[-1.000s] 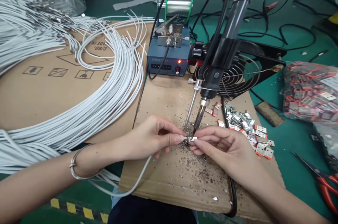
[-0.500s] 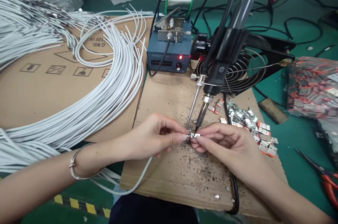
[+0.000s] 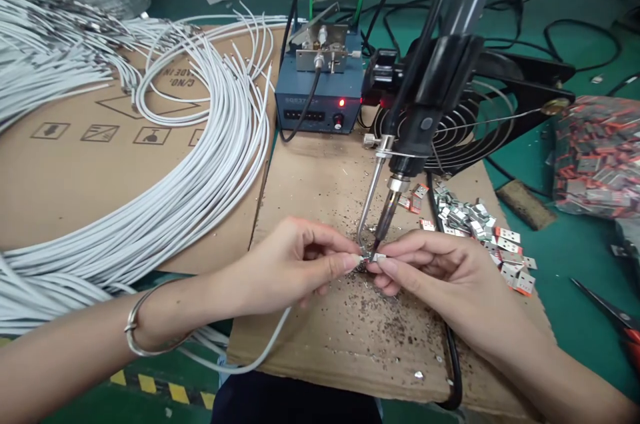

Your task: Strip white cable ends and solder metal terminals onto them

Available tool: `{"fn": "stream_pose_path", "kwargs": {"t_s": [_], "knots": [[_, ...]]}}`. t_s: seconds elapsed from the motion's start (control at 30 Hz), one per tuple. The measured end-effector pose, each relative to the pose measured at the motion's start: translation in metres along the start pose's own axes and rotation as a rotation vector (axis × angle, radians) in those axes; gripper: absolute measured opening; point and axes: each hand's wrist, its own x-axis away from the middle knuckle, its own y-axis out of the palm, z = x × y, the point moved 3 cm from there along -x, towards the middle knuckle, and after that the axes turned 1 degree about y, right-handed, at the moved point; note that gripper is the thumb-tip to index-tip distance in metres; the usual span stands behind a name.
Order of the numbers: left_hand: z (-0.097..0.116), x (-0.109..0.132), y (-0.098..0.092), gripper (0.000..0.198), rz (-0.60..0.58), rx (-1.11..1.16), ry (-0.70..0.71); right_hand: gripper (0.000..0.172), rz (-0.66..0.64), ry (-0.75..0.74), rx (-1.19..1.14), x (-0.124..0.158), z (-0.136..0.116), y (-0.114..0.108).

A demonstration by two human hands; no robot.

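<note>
My left hand pinches the end of a white cable, which loops down below the wrist toward the bundle. Between thumb and fingers of my right hand is a small metal USB connector. Cable end and connector meet right under the tip of a soldering iron, mounted on a stand and angled downward. A thin metal solder feed tube curves to the same spot. My fingertips partly hide the joint, so I cannot tell whether solder is on it.
Loose USB connectors lie right of the iron, near a brown sponge and a bag of connectors. Pliers rest at far right. A blue solder feeder and black fan stand behind. White cables cover the left.
The view has shifted slightly. Both hands keep their pinch under the iron tip, with the cable end and connector held almost in the same place.
</note>
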Motion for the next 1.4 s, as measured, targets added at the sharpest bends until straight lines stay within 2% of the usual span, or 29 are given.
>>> {"fn": "stream_pose_path", "kwargs": {"t_s": [0.4, 0.8, 1.13, 1.4], "knots": [[-0.0007, -0.0007, -0.0002, 0.014, 0.007, -0.005, -0.013, 0.006, -0.011, 0.009, 0.023, 0.0, -0.001, -0.0002], [-0.0018, -0.0017, 0.0, 0.014, 0.023, -0.018, -0.047, 0.006, 0.036, -0.011, 0.084, -0.0004, -0.0036, 0.0017], [0.0007, -0.0015, 0.0008, 0.012, 0.001, 0.048, -0.034, 0.01, -0.023, 0.077, -0.026, 0.0011, 0.0004, -0.0009], [0.0003, -0.0038, -0.0004, 0.014, 0.031, 0.001, -0.088, 0.016, 0.006, 0.119, -0.002, 0.0008, 0.0053, -0.0039]]}}
